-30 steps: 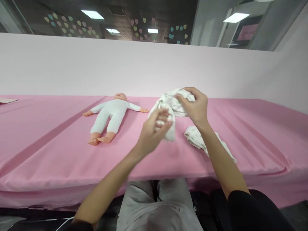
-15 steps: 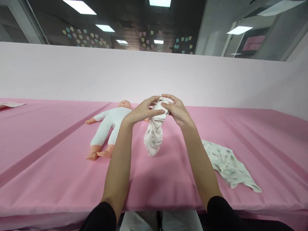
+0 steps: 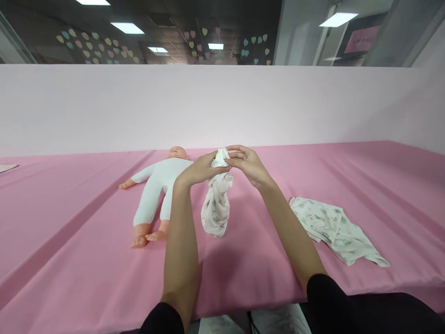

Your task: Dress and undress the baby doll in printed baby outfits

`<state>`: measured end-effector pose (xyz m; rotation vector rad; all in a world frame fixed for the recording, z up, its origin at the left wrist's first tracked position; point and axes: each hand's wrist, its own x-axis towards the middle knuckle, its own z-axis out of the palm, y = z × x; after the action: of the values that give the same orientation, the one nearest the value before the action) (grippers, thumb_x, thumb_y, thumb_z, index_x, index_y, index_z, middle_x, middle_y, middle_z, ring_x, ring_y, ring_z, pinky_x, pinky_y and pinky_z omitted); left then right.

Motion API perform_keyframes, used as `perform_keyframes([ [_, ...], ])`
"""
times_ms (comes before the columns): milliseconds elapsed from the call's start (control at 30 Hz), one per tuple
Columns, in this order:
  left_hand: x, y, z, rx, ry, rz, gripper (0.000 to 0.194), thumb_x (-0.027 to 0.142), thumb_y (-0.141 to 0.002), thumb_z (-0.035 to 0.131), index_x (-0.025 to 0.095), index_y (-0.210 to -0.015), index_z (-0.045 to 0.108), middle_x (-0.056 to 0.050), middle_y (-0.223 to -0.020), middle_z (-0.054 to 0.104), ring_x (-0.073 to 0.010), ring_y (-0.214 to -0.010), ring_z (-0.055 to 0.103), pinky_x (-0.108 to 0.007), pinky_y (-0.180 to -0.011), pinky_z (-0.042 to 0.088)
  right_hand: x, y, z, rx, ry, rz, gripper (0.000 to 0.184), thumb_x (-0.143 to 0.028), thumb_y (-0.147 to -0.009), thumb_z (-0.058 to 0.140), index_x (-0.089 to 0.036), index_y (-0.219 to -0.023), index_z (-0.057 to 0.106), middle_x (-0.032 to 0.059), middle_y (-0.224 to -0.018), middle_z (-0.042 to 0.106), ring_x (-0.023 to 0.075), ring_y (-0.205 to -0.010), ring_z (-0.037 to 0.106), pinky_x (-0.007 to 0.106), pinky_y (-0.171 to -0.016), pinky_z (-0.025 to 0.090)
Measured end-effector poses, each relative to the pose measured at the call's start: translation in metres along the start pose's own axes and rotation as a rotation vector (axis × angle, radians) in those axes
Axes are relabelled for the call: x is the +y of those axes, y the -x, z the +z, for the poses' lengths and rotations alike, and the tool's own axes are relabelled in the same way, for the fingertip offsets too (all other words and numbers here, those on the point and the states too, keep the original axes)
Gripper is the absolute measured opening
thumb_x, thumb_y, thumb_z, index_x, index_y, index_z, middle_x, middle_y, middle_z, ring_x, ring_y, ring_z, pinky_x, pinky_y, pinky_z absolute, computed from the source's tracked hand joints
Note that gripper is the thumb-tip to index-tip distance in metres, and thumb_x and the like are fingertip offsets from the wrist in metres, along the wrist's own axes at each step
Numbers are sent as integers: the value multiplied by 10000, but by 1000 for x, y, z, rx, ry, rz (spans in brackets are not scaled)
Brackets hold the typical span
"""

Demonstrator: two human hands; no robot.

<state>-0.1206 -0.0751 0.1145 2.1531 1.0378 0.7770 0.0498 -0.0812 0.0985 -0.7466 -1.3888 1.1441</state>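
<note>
Both of my hands pinch the top of a small white printed baby garment (image 3: 216,204), which hangs bunched above the pink tablecloth (image 3: 86,260). My left hand (image 3: 200,170) grips it from the left, my right hand (image 3: 247,164) from the right, fingertips almost touching. A baby doll (image 3: 158,185) in a white bodysuit lies on its back just left of my left forearm, head toward the wall. A second printed garment (image 3: 333,228) lies flat on the cloth to the right of my right forearm.
A pale pink partition wall (image 3: 222,106) runs along the table's far edge. The corner of some flat light item (image 3: 6,168) shows at the far left edge. Folds run across the cloth on both sides.
My hands came together at the top of the garment, which was crumpled between them and now hangs down in a bunch. The view shifted, so more of the second garment shows.
</note>
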Motion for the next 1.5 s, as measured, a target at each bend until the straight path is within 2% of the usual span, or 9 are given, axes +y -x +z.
perform_keyframes([
  [200, -3, -4, 4, 130, -113, 25, 740, 459, -747, 622, 294, -1411, 341, -49, -1316, 521, -261, -1158, 503, -374, -925, 420, 9, -7, 0, 241, 84, -117, 287, -166, -606, 691, -179, -881, 608, -34, -705, 598, 117, -679, 594, 272, -673, 490],
  [333, 6, 4, 1, 164, -205, -17, 567, 459, -760, 589, 281, -1288, 481, -31, -1121, 615, -232, -970, 568, -321, -766, 452, 13, -13, -10, 399, 143, -234, 197, -186, -604, 679, -194, -762, 561, -43, -686, 585, 102, -646, 571, 256, -650, 476],
  [500, 34, 29, -9, -106, -214, 18, 335, 534, -716, 607, 213, -810, 630, 13, -678, 540, -138, -620, 496, -247, -522, 334, 8, -15, -18, 552, 176, -361, 166, -208, -648, 660, -205, -723, 512, -16, -728, 622, 109, -633, 572, 248, -600, 465],
  [767, 43, 21, 4, -294, -162, -67, 378, 584, -669, 639, 213, -746, 631, 29, -609, 531, -116, -541, 475, -244, -489, 307, -4, -9, -20, 526, 194, -489, 131, -193, -719, 618, -207, -729, 488, 10, -812, 641, 141, -807, 628, 277, -715, 495],
  [867, 39, 9, 17, -146, -199, -113, 383, 579, -728, 583, 205, -801, 627, -7, -733, 636, -162, -644, 568, -261, -550, 382, -7, -6, -22, 492, 179, -469, 182, -206, -725, 623, -210, -697, 443, 13, -821, 639, 148, -838, 631, 279, -722, 495],
  [1000, 44, -4, 35, 200, -260, 35, 364, 499, -785, 559, 200, -990, 586, -39, -897, 657, -201, -801, 597, -282, -660, 429, -10, -3, -18, 365, 162, -422, 228, -272, -745, 635, -220, -713, 415, 8, -825, 632, 153, -859, 619, 288, -735, 497],
  [1133, 48, -12, 40, 361, -306, 185, 175, 317, -818, 512, 188, -902, 595, -4, -784, 623, -159, -720, 551, -261, -649, 405, -13, 1, -11, 233, 196, -416, 170, -280, -779, 592, -227, -769, 432, 7, -867, 622, 152, -887, 604, 305, -782, 491],
  [1267, 45, -11, 33, 522, -363, 150, 136, 221, -800, 476, 179, -702, 561, 23, -613, 524, -120, -589, 457, -247, -566, 334, -13, 10, -9, 197, 430, -420, 118, -230, -781, 543, -229, -848, 446, 15, -985, 593, 156, -890, 583, 309, -776, 474],
  [1500, 35, -10, 21, 734, -474, 60, 284, 267, -843, 447, 186, -573, 413, 27, -523, 416, -117, -533, 375, -269, -564, 294, -6, 20, -8, 54, 1015, -192, 185, -104, -733, 466, -207, -885, 456, 24, -872, 586, 177, -735, 523, 304, -661, 376],
])
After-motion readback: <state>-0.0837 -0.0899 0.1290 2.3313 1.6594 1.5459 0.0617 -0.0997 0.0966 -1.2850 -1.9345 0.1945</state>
